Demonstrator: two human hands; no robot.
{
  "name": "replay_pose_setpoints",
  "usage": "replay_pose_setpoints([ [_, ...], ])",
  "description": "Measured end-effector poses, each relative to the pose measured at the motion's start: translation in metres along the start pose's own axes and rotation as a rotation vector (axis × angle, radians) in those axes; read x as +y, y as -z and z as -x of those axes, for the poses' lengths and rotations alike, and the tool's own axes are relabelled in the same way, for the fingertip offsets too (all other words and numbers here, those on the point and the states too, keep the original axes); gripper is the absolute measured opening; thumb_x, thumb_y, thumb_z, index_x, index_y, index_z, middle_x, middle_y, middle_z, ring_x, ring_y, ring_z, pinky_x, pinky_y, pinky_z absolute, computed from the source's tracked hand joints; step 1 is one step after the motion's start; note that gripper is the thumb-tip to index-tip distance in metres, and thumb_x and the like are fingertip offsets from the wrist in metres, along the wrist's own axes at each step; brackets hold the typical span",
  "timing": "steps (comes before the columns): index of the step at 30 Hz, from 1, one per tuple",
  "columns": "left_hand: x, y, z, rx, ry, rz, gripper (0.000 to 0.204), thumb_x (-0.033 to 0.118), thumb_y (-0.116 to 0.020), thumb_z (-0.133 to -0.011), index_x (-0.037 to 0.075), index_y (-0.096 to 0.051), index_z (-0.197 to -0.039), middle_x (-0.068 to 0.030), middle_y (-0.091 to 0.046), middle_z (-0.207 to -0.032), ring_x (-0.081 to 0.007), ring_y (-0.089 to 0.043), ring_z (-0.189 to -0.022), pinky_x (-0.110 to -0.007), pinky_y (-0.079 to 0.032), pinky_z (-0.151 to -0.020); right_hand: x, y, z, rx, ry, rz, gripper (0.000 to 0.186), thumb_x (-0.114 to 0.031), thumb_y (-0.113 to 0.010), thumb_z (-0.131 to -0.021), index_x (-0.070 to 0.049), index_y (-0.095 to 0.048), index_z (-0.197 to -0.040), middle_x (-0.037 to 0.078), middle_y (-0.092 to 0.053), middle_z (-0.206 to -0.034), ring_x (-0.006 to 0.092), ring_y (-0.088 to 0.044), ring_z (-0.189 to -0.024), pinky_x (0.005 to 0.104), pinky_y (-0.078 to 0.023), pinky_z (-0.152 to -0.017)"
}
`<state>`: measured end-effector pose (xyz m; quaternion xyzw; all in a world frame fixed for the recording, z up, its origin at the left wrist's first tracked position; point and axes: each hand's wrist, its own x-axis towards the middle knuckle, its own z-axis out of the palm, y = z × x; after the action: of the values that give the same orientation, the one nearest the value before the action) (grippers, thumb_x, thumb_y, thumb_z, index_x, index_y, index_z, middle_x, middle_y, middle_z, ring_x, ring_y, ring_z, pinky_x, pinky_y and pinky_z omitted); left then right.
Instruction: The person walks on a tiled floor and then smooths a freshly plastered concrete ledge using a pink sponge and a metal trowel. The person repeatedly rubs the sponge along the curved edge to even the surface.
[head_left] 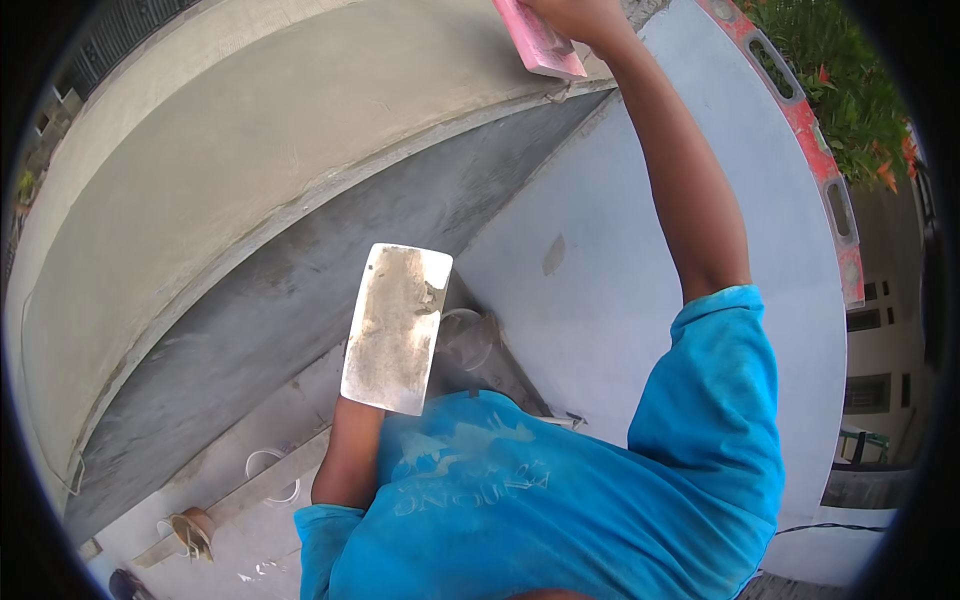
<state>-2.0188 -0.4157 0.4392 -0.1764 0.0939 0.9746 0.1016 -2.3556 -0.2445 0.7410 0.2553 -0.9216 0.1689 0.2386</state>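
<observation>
My right arm reaches up to the top edge, where my right hand (583, 20) grips a pink plastering float (540, 45). The float is against or close to the beige plastered surface; whether it touches cannot be made out. In front of my chest a rectangular steel trowel (395, 330) is held up with its flat face in view, smeared with grey-brown mortar and carrying a small clump near one edge. My left forearm (350, 455) runs up behind this plate, which hides my left hand and the handle.
A curved beige wall (260, 110) with a grey underside (330, 220) spans the upper left. On the right stands a pale wall panel (690, 330), edged by a red slotted bar (808, 130). Below lie a brown pan (192, 530) and a white ring (272, 475).
</observation>
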Motion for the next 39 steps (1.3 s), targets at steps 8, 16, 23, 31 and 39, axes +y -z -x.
replay_pose_setpoints([
  [8, -0.022, -0.023, -0.008, 0.102, 0.027, 0.003, 0.037, 0.024, -0.055, -0.105, 0.004, -0.056, -0.137, -0.017, -0.068, -0.117, -0.025, -0.073, -0.09, -0.032, -0.061, -0.061, 0.168, -0.036, -0.117, -0.427, 0.169, 0.644, 0.027, -0.031, -0.069, -0.085, -0.012, -0.081, -0.102, 0.018, -0.078, -0.097, 0.0312, -0.076, -0.088, 0.0408, -0.059, -0.075],
  [16, -0.025, -0.024, -0.014, 0.147, 0.007, 0.016, 0.038, 0.024, -0.055, -0.105, 0.004, -0.056, -0.137, -0.0167, -0.068, -0.118, -0.0248, -0.073, -0.091, -0.031, -0.061, -0.062, 0.057, 0.037, 0.007, -0.265, -0.112, -0.003, 0.032, -0.033, -0.073, -0.085, -0.008, -0.08, -0.103, 0.011, -0.071, -0.087, 0.017, -0.065, -0.073, 0.0319, -0.051, -0.068],
  [23, -0.021, -0.015, -0.015, 0.147, -0.008, 0.012, 0.038, 0.024, -0.055, -0.105, 0.004, -0.056, -0.138, -0.0165, -0.068, -0.118, -0.0247, -0.073, -0.092, -0.031, -0.061, -0.063, 0.008, 0.059, 0.03, -0.088, 0.004, -0.175, 0.029, -0.028, -0.07, -0.09, -0.008, -0.079, -0.109, 0.006, -0.07, -0.075, 0.0127, -0.063, -0.063, 0.029, -0.048, -0.057],
  [31, -0.029, -0.008, -0.007, 0.187, 0.022, -0.018, 0.038, 0.024, -0.055, -0.106, 0.004, -0.056, -0.138, -0.0162, -0.068, -0.118, -0.0246, -0.073, -0.092, -0.031, -0.061, -0.064, 0.283, -0.05, -0.142, -0.531, 0.264, 0.995, 0.029, -0.03, -0.071, -0.082, -0.008, -0.081, -0.098, 0.02, -0.077, -0.088, 0.0318, -0.075, -0.078, 0.041, -0.06, -0.072],
  [39, -0.035, -0.01, -0.014, 0.213, -0.034, -0.012, 0.038, 0.024, -0.055, -0.106, 0.004, -0.055, -0.138, -0.016, -0.067, -0.119, -0.0244, -0.072, -0.093, -0.031, -0.061, -0.064, 0.065, 0.011, -0.014, -0.316, 0.046, -0.093, 0.032, -0.028, -0.07, -0.089, -0.005, -0.078, -0.11, 0.01, -0.072, -0.077, 0.016, -0.065, -0.064, 0.0334, -0.051, -0.061],
])
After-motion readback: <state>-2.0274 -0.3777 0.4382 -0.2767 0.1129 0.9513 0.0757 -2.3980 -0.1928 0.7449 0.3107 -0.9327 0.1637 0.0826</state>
